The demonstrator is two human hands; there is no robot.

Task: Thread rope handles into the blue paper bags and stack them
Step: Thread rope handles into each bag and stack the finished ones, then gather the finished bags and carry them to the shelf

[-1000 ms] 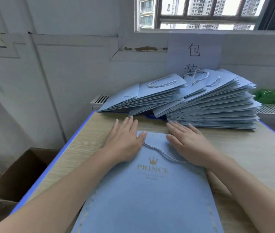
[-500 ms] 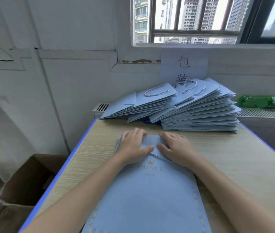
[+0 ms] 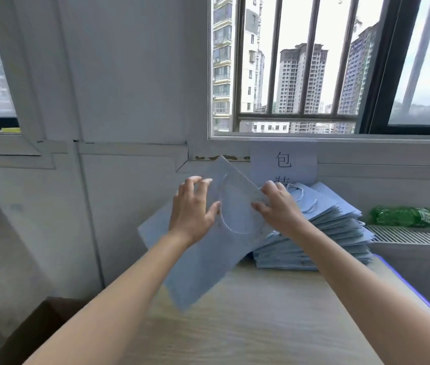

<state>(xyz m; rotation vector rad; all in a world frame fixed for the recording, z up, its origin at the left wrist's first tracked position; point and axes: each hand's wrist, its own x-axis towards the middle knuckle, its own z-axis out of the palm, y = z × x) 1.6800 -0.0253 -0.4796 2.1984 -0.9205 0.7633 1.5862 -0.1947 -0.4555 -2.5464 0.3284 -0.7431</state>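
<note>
Blue bag (image 3: 208, 259) (tilted, airborne) between both hands, stack (image 3: 313, 243) just beyond.

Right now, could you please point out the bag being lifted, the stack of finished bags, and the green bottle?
lifted bag (image 3: 203, 264): head view, on its lower blue face.
stack of finished bags (image 3: 313, 248): head view, on the layered edges.
green bottle (image 3: 403, 216): head view, on its body.

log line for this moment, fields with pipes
phase: stacking | left hand: holds blue paper bag | right hand: holds bag top edge | bag: lifted off table, tilted, near stack
</note>
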